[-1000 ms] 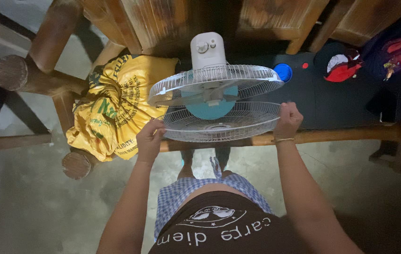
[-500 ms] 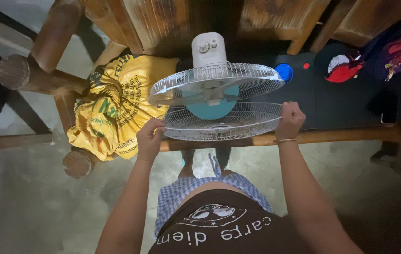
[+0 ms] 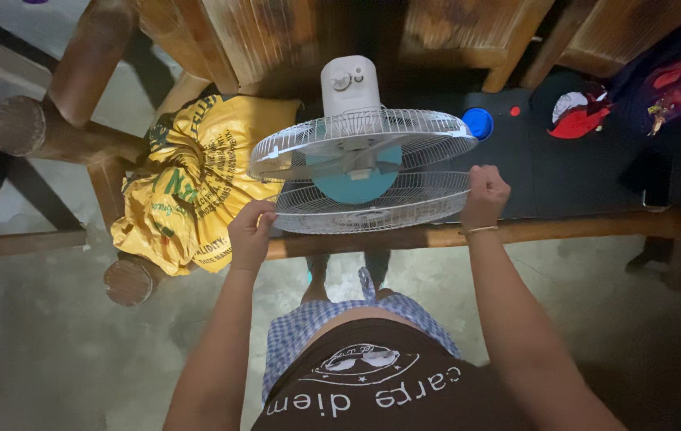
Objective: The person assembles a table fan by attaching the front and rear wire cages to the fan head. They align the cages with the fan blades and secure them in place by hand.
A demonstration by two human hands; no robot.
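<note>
Your left hand point(image 3: 251, 233) and right hand point(image 3: 483, 196) have fingers curled tight on opposite rims of the front grille point(image 3: 372, 209), just before the fan point(image 3: 360, 144).

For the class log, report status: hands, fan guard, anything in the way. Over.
Left hand and right hand grip front guard at opposite rim edges. Guard apart from rear guard; blue blades between. Yellow sack beside left.

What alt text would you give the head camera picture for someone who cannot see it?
Seen from above, a person's left hand and right hand grip opposite edges of a round white wire front grille, held just in front of a white electric fan with blue blades. A crumpled yellow plastic sack lies beside it.
</note>
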